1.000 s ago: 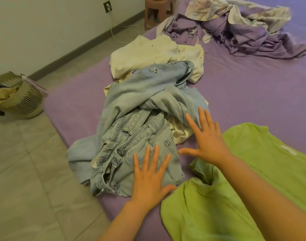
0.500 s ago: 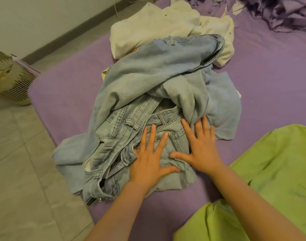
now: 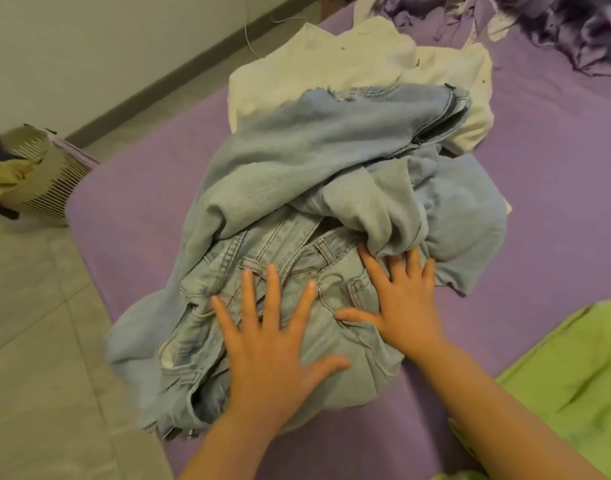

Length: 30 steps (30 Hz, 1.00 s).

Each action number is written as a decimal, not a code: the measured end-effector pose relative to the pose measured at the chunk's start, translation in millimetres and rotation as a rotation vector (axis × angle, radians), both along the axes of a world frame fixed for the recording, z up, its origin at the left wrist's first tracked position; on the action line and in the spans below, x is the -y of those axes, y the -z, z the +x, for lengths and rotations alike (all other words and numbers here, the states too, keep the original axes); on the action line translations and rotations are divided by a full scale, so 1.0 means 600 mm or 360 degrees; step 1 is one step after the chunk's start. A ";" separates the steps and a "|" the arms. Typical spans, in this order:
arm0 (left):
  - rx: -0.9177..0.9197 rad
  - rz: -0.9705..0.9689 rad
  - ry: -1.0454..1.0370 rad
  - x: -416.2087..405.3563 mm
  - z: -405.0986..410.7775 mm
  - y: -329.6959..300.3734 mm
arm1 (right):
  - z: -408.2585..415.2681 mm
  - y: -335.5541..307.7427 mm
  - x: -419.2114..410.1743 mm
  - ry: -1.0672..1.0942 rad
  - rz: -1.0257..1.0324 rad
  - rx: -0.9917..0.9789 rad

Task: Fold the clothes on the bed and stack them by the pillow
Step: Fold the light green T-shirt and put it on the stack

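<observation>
Both hands have moved off the green shirt at 4 o'clock onto the jeans, mid-frame on the bed. Left hand and right hand press flat, fingers spread, gripping nothing. Jeans still crumpled; folding looks about to start.

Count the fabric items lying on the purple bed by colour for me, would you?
Light blue: 1, the crumpled denim jeans, both hands flat on them.
Cream white: 1, the crumpled cotton garment behind and partly under the jeans.
Lime green: 1, the smooth shirt at the right edge.
Purple and white: 1, the rumpled bedding heap at the far end.
Total: 4
</observation>
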<state>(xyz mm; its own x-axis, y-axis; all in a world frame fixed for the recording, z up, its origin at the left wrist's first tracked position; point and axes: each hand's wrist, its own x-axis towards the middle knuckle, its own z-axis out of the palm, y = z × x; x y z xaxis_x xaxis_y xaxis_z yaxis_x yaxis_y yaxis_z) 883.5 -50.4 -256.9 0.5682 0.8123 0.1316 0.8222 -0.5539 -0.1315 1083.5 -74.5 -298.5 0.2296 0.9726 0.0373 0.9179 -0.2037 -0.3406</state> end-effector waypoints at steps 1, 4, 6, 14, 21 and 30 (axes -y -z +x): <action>-0.0052 -0.0108 -0.0037 -0.004 0.011 0.005 | 0.000 0.000 -0.002 -0.0004 0.0005 -0.0002; -0.0065 -0.0266 -0.0104 -0.013 0.040 0.033 | 0.006 0.005 -0.015 0.0011 0.0005 -0.0057; -0.0012 -0.0276 -0.0104 -0.031 0.039 0.052 | 0.012 0.008 -0.031 0.0062 0.0033 -0.0126; 0.0096 -0.0124 -0.0052 -0.129 0.054 0.072 | 0.033 0.019 -0.113 0.0083 0.0139 -0.0118; 0.0011 -0.0140 -0.0053 -0.221 0.072 0.072 | 0.055 0.013 -0.183 0.0019 0.0052 -0.0014; -0.0010 -0.0262 0.0087 -0.142 0.079 0.013 | 0.075 -0.018 -0.031 -0.0101 -0.0208 0.0072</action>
<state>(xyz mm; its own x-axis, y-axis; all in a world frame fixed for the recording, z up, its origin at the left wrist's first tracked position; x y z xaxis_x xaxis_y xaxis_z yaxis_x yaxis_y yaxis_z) 931.1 34.6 -264.4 0.6127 0.7903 -0.0043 0.7896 -0.6123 -0.0403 1128.4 -55.7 -288.0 0.1685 0.9823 -0.0815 0.9442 -0.1846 -0.2729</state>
